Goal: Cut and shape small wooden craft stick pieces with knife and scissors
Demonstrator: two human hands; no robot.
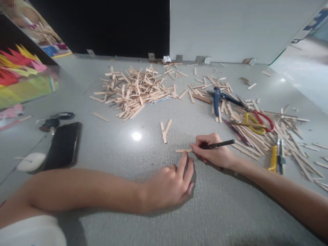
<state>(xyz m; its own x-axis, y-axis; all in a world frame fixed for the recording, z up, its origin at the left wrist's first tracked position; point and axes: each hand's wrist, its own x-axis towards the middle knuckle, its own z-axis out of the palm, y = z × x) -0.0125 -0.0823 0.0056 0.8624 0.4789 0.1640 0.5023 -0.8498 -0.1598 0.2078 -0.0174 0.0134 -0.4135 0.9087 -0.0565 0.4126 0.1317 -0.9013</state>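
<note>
My right hand (210, 150) is closed around a black pen (219, 144), whose lower end is hidden by the fingers. Beneath it, a thin wooden craft stick (182, 150) lies flat on the grey table, its right end covered by that hand. With fingers bent and a little apart, my left hand (176, 182) rests on the table, an index fingertip touching the stick's near edge. Just beyond, two craft sticks (164, 132) lie in a V shape.
A heap of craft sticks (135, 90) lies at the back. Among more sticks at the right are a blue-handled tool (217, 100), scissors (263, 121) and a yellow cutter (274, 159). At left are a phone (63, 145), keys (51, 123) and a white earbud-like case (31, 162).
</note>
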